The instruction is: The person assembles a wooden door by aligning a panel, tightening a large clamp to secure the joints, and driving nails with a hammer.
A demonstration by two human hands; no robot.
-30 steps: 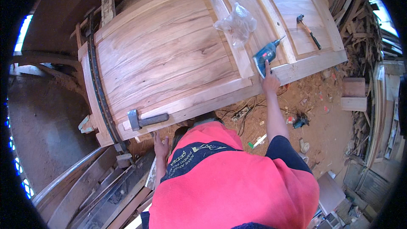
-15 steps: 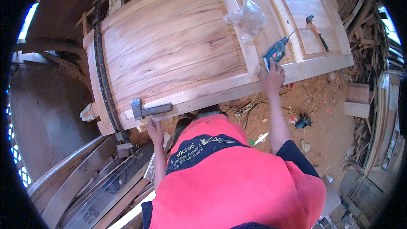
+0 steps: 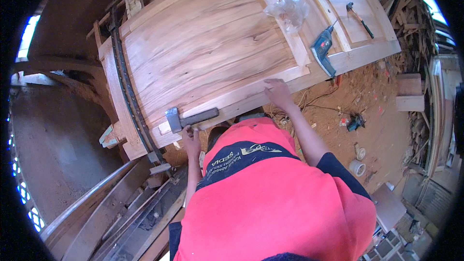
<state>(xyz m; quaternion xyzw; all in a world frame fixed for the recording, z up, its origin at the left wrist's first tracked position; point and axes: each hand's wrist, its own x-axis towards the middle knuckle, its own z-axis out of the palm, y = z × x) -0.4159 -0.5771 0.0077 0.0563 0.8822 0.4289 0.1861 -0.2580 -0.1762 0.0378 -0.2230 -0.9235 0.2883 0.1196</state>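
Observation:
A wooden panelled door lies flat before me. My left hand is at its near edge, just below a hatchet-like tool with a broad grey metal head and dark handle. Its fingers are curled together; whatever they may hold is too small to make out. My right hand, slightly blurred, is over the near rail with fingers stretched and nothing in them. To its right a blue power drill lies on the door, its bit pointing away. A clear plastic bag rests beyond the drill.
A claw hammer lies on the door's right panel. A dark bar clamp crosses the left end. Cables and a blue power tool are on the dirt floor. Scrap wood is piled at right; boards lean at lower left.
My right hand has left the drill and moved left to the near rail. My left hand stays near the hatchet-like tool. The view has shifted slightly.

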